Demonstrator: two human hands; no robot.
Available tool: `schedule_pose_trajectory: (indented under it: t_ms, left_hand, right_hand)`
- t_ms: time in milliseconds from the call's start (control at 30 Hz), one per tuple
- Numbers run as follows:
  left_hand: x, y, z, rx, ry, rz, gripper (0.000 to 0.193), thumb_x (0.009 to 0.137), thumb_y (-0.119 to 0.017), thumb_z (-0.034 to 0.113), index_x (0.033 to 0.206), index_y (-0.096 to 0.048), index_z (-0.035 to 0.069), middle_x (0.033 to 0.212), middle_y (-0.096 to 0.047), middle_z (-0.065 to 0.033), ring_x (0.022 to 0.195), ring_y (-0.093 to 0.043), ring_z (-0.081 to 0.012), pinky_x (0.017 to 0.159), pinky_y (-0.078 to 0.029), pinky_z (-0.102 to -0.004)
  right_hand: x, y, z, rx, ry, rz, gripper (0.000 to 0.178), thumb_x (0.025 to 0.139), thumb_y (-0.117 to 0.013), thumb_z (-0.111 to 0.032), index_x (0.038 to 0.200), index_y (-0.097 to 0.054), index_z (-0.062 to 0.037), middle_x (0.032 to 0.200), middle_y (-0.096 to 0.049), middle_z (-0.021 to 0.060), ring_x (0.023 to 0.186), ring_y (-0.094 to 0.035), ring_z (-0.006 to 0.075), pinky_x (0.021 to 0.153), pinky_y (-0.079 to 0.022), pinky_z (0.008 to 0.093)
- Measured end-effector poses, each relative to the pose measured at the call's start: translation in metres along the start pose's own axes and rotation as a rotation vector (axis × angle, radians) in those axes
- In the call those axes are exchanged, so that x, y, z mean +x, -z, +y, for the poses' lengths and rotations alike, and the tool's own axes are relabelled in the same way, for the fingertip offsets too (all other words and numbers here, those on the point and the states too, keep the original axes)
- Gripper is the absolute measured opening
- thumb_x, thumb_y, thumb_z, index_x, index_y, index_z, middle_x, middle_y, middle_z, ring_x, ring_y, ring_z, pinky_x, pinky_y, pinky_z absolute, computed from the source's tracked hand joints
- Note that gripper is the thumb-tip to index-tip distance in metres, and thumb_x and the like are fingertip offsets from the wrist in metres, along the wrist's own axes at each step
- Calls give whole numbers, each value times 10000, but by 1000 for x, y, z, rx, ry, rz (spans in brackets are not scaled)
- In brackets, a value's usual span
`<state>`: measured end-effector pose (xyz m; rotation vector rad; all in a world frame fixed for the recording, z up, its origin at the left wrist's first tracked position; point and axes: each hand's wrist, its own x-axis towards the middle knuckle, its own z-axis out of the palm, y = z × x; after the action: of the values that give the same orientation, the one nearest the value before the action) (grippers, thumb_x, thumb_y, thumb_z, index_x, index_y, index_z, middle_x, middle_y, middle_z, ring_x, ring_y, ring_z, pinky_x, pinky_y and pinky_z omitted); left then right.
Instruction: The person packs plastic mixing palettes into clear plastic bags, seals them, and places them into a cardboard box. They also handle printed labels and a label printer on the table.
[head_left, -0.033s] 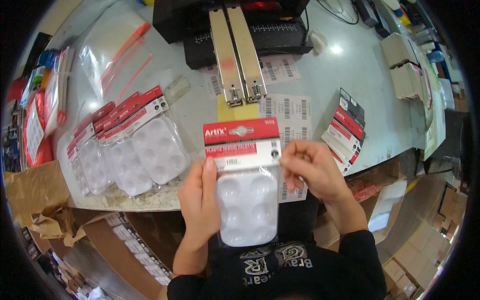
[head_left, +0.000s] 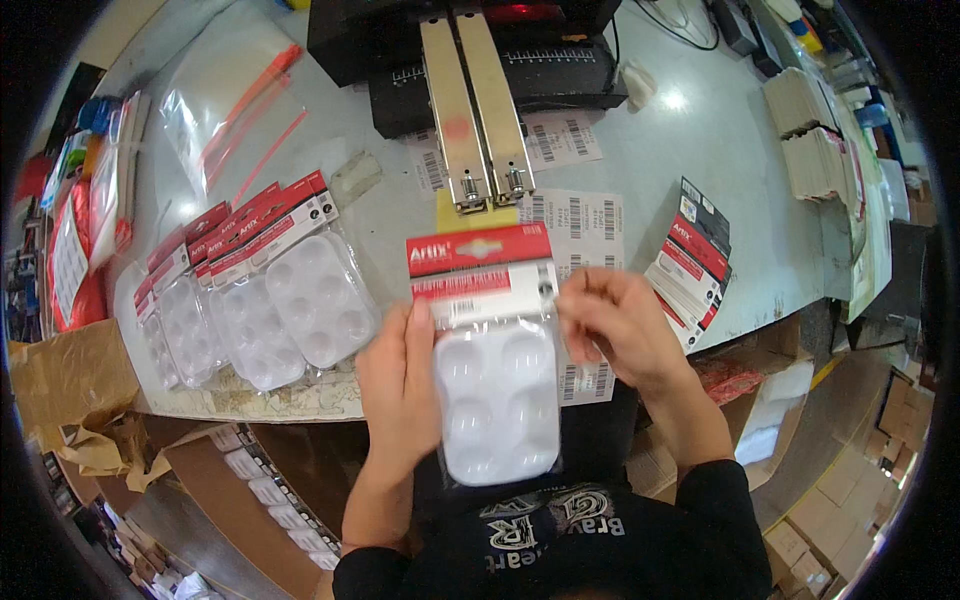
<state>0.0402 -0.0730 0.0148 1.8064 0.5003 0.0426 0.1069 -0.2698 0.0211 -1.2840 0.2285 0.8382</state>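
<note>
My left hand (head_left: 398, 385) is closed on the left side of a paint palette pack (head_left: 497, 400), thumb lying on the front. The pack is a white plastic palette with round wells in a clear bag, under a red and white folded header card (head_left: 482, 268). At the card's right edge, my right hand (head_left: 625, 325) has its fingers curled and pinched against it, slightly blurred. Just beyond the card's top are the two long metal arms (head_left: 478, 120) of a black stapling machine (head_left: 400, 105). A yellow patch (head_left: 455, 212) lies beneath their tips.
Finished-looking palette packs (head_left: 320, 300) overlap on the left. A stack of header cards (head_left: 690, 260) lies to the right. Printed label sheets (head_left: 590, 225) rest under the machine and pack. Clear bags (head_left: 215, 110) lie back left; an open carton (head_left: 240, 500) stands below the table edge.
The palette pack has moved slightly away from my body, toward the metal arms. Both hands have shifted a little with it, still at its sides.
</note>
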Motion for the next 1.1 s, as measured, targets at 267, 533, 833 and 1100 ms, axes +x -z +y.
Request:
schedule_pose_trajectory:
  t_ms: [267, 533, 833, 1100]
  left_hand:
    - [63, -22, -35, -88, -59, 27, 364, 999, -446, 264, 747, -471, 3, 621, -423, -9, 605, -357, -87, 556, -329, -251]
    - [73, -27, -43, -198, -13, -2, 359, 1001, -457, 250, 725, -439, 20, 635, -422, 3, 618, -351, -77, 559, -325, -246]
    - [72, -26, -38, -119, -30, 10, 358, 1004, -448, 257, 743, -448, 12, 630, -420, -2, 619, -350, -81, 569, -334, -247]
    - [74, 13, -46, 255, -108, 95, 376, 981, -446, 347, 889, -576, 7, 717, -570, -96, 713, -521, -258, 724, -427, -349]
  right_hand:
    - [61, 1, 15, 135, 196, 237, 113, 881, -607, -109, 828, -597, -10, 638, -553, 28, 483, -504, 92, 431, -359, 213]
    - [69, 0, 14, 61, 311, 228, 115, 884, -617, -106, 825, -602, -8, 650, -555, 29, 490, -492, 89, 457, -381, 216]
    - [69, 2, 18, 40, 329, 252, 129, 893, -609, -122, 839, -612, -4, 669, -569, 26, 532, -515, 88, 485, -400, 213]
    - [31, 54, -4, -1038, 713, 485, 367, 748, -726, -102, 1085, -635, 11, 1028, -679, 93, 923, -637, 177, 789, -474, 277]
